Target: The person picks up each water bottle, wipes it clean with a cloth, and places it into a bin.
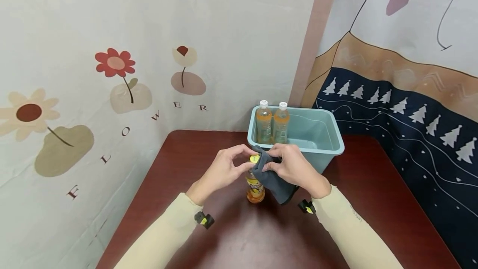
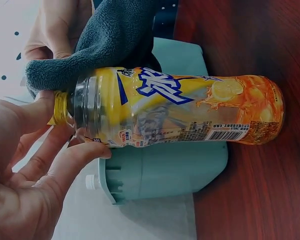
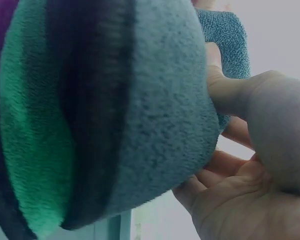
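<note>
Upright over the dark red table [image 1: 224, 240], a plastic drink bottle [image 1: 255, 190] has a yellow cap, a yellow label and an orange base. My left hand [image 1: 227, 166] pinches it at the cap and neck; in the left wrist view a finger lies along its shoulder [image 2: 92, 150]. With thumb and fingers, my right hand [image 1: 294, 167] grips a dark grey-blue cloth [image 1: 278, 185]. The cloth is bunched against the cap [image 2: 60, 107] and neck, its loose end hanging down beside the bottle. In the right wrist view the cloth [image 3: 165, 100] hides the bottle.
Behind my hands stands a light teal plastic bin [image 1: 317, 130]. Two bottles with white caps, a left one [image 1: 264, 125] and a right one [image 1: 281, 125], stand at its left end. A patterned wall hanging [image 1: 224, 53] borders the table at the back and left.
</note>
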Action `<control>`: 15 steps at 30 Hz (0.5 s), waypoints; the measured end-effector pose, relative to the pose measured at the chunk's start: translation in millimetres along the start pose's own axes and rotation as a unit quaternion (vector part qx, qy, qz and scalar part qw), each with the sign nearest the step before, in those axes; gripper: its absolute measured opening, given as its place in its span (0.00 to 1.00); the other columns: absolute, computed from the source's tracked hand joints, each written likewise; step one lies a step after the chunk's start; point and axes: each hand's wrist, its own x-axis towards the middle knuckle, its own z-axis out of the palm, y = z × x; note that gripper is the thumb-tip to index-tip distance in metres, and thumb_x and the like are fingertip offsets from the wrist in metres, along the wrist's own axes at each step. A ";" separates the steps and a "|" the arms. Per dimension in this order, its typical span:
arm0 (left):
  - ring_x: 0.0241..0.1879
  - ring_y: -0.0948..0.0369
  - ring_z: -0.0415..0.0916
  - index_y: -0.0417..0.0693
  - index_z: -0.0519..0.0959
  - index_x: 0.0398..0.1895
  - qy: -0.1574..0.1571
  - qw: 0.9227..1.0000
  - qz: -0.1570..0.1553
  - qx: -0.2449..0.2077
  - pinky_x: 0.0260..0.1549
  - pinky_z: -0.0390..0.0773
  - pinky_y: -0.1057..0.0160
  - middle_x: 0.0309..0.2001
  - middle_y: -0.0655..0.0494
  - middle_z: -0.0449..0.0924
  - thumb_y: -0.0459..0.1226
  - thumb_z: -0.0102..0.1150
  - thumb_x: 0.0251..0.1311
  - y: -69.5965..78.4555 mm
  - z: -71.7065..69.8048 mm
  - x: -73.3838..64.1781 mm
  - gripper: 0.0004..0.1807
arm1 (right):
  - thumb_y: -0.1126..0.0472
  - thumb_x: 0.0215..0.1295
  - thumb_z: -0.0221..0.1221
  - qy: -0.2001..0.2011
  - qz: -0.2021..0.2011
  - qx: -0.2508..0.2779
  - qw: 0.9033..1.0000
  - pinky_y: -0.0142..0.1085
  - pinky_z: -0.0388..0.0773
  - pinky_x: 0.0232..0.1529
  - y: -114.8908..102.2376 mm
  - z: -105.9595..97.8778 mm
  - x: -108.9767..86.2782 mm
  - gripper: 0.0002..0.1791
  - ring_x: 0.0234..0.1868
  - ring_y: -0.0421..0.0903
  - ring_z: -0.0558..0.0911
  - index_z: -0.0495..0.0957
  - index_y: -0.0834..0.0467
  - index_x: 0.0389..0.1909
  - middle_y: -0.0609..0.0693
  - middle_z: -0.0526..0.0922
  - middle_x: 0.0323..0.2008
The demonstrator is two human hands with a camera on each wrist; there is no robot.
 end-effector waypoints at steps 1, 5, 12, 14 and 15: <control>0.67 0.55 0.93 0.60 0.91 0.60 -0.001 1.000 0.000 -0.001 0.69 0.91 0.47 0.60 0.60 0.95 0.37 0.81 0.75 -0.1 0.7 0.1 0.15 | 0.63 0.71 0.82 -0.003 0.002 -0.001 1.000 0.35 0.88 0.43 -0.2 -0.3 -0.7 0.15 0.44 0.44 0.89 0.97 0.59 0.56 0.50 0.96 0.46; 0.66 0.54 0.93 0.59 0.91 0.59 -0.003 1.000 0.001 -0.007 0.68 0.92 0.43 0.59 0.59 0.95 0.36 0.81 0.75 -1.7 2.2 -1.1 0.15 | 0.63 0.71 0.82 -0.015 0.009 -0.006 1.000 0.35 0.88 0.44 -0.5 -0.1 -3.2 0.15 0.45 0.45 0.89 0.97 0.59 0.56 0.50 0.95 0.47; 0.65 0.57 0.94 0.59 0.91 0.61 -0.008 1.000 0.007 -0.008 0.65 0.93 0.50 0.60 0.59 0.95 0.36 0.81 0.74 -2.8 1.0 0.9 0.16 | 0.62 0.68 0.83 -0.035 0.027 -0.017 0.999 0.37 0.90 0.47 2.8 -1.8 -3.2 0.17 0.47 0.46 0.89 0.97 0.58 0.56 0.50 0.95 0.48; 0.64 0.58 0.94 0.59 0.91 0.61 -0.009 1.000 0.007 -0.011 0.64 0.93 0.51 0.60 0.59 0.95 0.37 0.81 0.75 -2.7 1.0 1.7 0.16 | 0.63 0.68 0.83 -0.040 0.030 -0.017 0.999 0.38 0.91 0.46 5.3 -2.0 -3.0 0.16 0.47 0.45 0.89 0.97 0.59 0.54 0.50 0.95 0.47; 0.64 0.58 0.94 0.59 0.91 0.61 -0.009 1.000 0.007 -0.013 0.64 0.93 0.50 0.59 0.59 0.95 0.37 0.81 0.74 -2.6 1.2 1.7 0.16 | 0.63 0.67 0.84 -0.041 0.032 -0.017 0.998 0.37 0.91 0.46 6.3 -1.8 -3.2 0.15 0.46 0.45 0.89 0.97 0.59 0.53 0.50 0.95 0.47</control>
